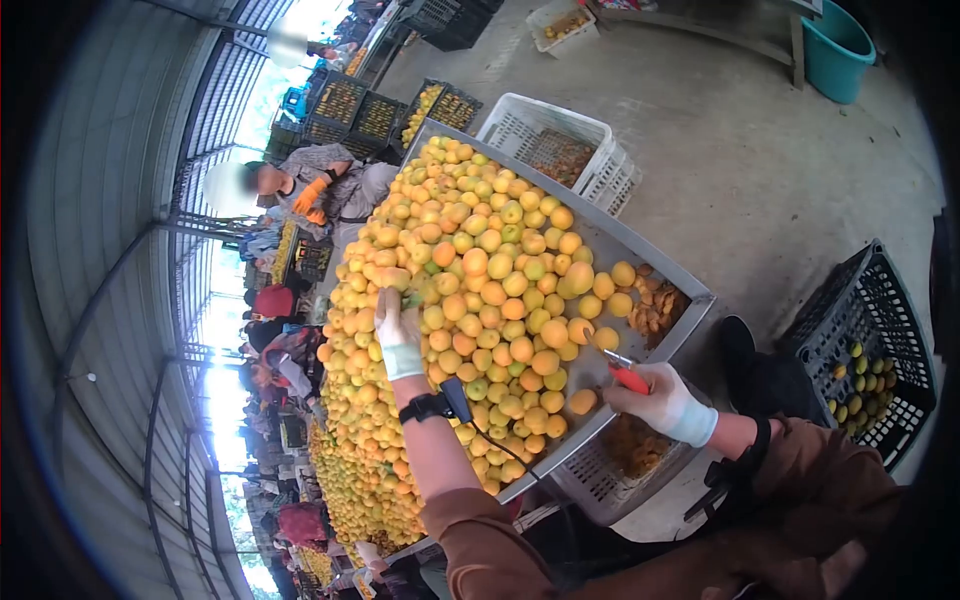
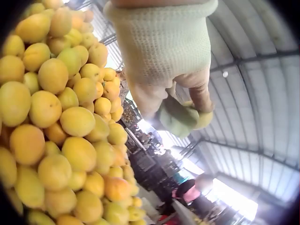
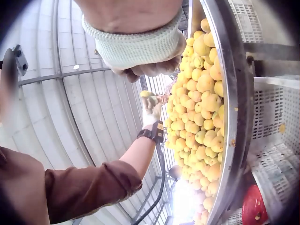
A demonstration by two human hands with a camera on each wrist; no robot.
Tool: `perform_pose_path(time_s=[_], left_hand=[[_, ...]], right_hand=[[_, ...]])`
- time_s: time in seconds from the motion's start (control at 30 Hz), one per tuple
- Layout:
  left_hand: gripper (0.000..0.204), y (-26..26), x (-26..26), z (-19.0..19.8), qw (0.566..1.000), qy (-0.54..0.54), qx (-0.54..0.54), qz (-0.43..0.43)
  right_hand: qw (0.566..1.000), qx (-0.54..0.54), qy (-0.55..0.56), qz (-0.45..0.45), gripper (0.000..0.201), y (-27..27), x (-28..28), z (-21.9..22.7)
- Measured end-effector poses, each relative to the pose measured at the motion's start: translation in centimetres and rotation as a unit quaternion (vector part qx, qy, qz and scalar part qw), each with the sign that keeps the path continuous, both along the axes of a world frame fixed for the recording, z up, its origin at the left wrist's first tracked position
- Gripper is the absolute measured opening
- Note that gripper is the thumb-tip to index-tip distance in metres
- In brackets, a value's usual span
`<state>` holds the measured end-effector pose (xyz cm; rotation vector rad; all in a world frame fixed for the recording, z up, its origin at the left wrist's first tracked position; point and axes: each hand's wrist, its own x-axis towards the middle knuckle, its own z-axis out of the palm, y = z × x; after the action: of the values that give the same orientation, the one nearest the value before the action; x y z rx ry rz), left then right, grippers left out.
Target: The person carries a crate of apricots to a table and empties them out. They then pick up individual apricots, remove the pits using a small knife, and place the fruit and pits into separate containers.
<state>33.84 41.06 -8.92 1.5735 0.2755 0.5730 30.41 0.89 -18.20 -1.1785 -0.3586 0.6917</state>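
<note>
My gloved left hand (image 1: 396,335) reaches over the heap of apricots (image 1: 480,260) on the metal-rimmed table. Its fingers hold a yellow apricot (image 2: 206,119), with a grey-green, leaf-like piece (image 2: 177,117) beside it in the left wrist view. Near the table's front corner, my gloved right hand (image 1: 660,400) grips a red-handled tool (image 1: 628,377) with a slim metal end pointing toward the apricots. In the right wrist view the right hand's fingers (image 3: 150,69) show curled below the cuff, and the tool is hidden.
Brown, flattened scraps (image 1: 657,305) lie in the table's right corner. A white crate (image 1: 548,125) stands beyond the metal rim (image 1: 640,240). At right is a black crate (image 1: 870,300) holding fruit. Another person with orange gloves (image 1: 312,195) sits across the table. A teal bucket (image 1: 838,55) stands farther back.
</note>
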Motion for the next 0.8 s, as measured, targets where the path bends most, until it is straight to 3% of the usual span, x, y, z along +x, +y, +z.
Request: perform_pose_path(time_s=[0.03,0.13,0.2,0.27,0.3,0.4,0.47,0.5,0.53,0.6,0.63,0.67,0.7,0.73,0.77,0.8], left_hand=[[0.045,-1.0,-0.8,0.3,0.989,-0.085,-0.085,-0.084],[0.04,-5.0,-3.0,1.5,0.965,-0.129,-0.165,-0.155],[0.041,-8.5,-4.0,2.2,0.963,-0.128,-0.18,-0.154],[0.048,-11.2,-4.6,2.1,0.929,-0.137,-0.197,-0.281],[0.05,-12.8,-5.2,1.7,0.94,-0.104,-0.202,-0.253],[0.05,-19.6,-5.2,-0.3,0.922,-0.02,-0.239,-0.303],[0.043,-25.5,-5.0,-2.1,0.925,0.104,-0.189,-0.312],[0.039,-27.9,-4.3,-4.3,0.882,0.135,-0.257,-0.372],[0.038,-30.3,-3.7,-7.0,0.906,0.089,-0.015,-0.413],[0.043,-39.3,-3.8,-7.7,0.847,0.225,-0.18,-0.448],[0.044,-43.4,-3.7,-8.4,0.852,0.294,-0.112,-0.418],[0.046,-46.8,-3.8,-8.7,0.848,0.281,-0.083,-0.441],[0.047,-50.0,-3.7,-9.5,0.843,0.268,-0.054,-0.464],[0.049,-52.6,-2.8,-12.5,0.842,0.234,0.007,-0.487],[0.049,-55.1,-2.9,-12.4,0.833,0.232,0.057,-0.5],[0.053,-57.2,-2.3,-16.5,0.839,0.194,0.082,-0.502]], right_hand=[[1.0,0.007,0.016,0.009,0.027,0.0,0.0,0.2],[0.999,0.021,-0.027,-0.011,0.026,0.0,-0.7,-0.1],[0.999,0.03,-0.034,-0.018,0.026,-0.9,-1.3,0.3],[0.999,0.029,-0.034,0.007,0.027,-2.4,-2.2,0.5],[0.999,0.035,-0.014,-0.008,0.028,-3.6,-3.1,0.8],[0.996,0.078,0.003,-0.035,0.027,-8.4,-7.4,1.1],[0.998,0.051,0.03,0.005,0.019,-12.7,-10.2,2.4],[0.997,0.063,0.034,0.016,0.016,-14.5,-11.7,3.0],[0.996,0.076,0.037,0.027,0.014,-16.3,-12.9,3.8],[0.993,0.105,0.05,0.003,0.012,-19.3,-15.3,5.1],[0.994,0.101,-0.04,-0.009,0.015,-20.5,-15.8,4.9],[0.991,0.13,0.019,-0.001,0.018,-21.7,-16.4,6.1],[0.991,0.126,0.052,-0.012,0.04,-22.6,-17.0,6.6],[0.989,0.122,0.084,-0.023,0.063,-23.3,-17.4,7.0],[0.989,0.119,0.082,-0.022,0.063,-23.7,-17.5,7.6],[0.989,0.109,0.085,-0.052,0.058,-24.0,-17.3,8.1]])
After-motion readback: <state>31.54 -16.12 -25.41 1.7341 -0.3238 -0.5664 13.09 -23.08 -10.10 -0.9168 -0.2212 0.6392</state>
